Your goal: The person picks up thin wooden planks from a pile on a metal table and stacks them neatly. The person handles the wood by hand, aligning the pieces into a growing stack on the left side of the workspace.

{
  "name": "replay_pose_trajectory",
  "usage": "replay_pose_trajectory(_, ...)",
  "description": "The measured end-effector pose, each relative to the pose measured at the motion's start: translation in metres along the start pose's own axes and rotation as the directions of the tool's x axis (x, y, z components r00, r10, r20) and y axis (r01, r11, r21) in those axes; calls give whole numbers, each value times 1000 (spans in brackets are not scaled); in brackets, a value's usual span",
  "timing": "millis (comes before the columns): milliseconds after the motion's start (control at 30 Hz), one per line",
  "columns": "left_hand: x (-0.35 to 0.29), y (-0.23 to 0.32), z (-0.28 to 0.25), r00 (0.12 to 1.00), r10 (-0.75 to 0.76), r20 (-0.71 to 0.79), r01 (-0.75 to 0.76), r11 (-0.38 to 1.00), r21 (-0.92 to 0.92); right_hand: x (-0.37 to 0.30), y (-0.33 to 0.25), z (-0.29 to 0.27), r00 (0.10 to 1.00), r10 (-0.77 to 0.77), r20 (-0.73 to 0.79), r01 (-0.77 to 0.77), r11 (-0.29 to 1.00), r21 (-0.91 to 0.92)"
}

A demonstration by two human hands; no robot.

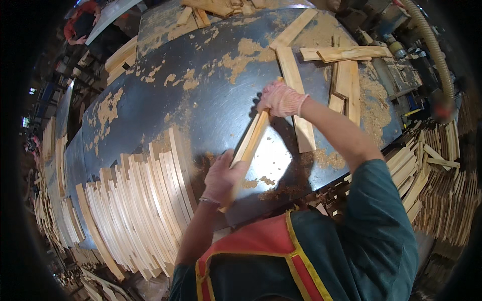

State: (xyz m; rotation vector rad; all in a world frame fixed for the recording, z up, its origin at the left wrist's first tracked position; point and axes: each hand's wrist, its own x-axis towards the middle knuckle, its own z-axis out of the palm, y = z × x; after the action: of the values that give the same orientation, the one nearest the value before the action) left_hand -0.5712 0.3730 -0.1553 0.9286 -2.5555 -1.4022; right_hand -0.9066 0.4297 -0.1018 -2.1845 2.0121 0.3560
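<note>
A narrow wooden board (253,136) is held at a slant above the dark metal table. My right hand (282,98), in a pinkish knit glove, grips its far end. Closed round the board nearer my body is my left hand (221,175), also gloved. The board's near tip pokes out below the left hand. Left of that hand stands a long row of pale wooden strips (135,208), packed side by side on edge. A flat plank (297,100) lies on the table just right of my right hand.
The dark metal table (201,118) carries patches of sawdust (246,52). Several planks (346,83) lie crossed at the far right. A ribbed hose (432,45) hangs beyond them. Stacked strips (447,210) fill the right side. Another person (83,22) is at the far left.
</note>
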Motion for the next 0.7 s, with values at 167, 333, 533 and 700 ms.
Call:
replay_pose_trajectory(167,12,20,38,960,-281,-3,258,875,409,0,0,74,634,623,-458,-436,777,453)
replay_pose_trajectory(333,9,-34,32,979,-191,67,201,961,-192,-40,0,115,439,894,88,-782,331,528)
replay_pose_trajectory(533,-38,-39,-25,953,-302,7,206,632,-747,-43,-160,74,754,568,331,-67,-435,898)
replay_pose_trajectory(700,-82,-1,-102,935,-344,-89,197,709,-677,1,-291,54,940,105,325,-336,442,831)
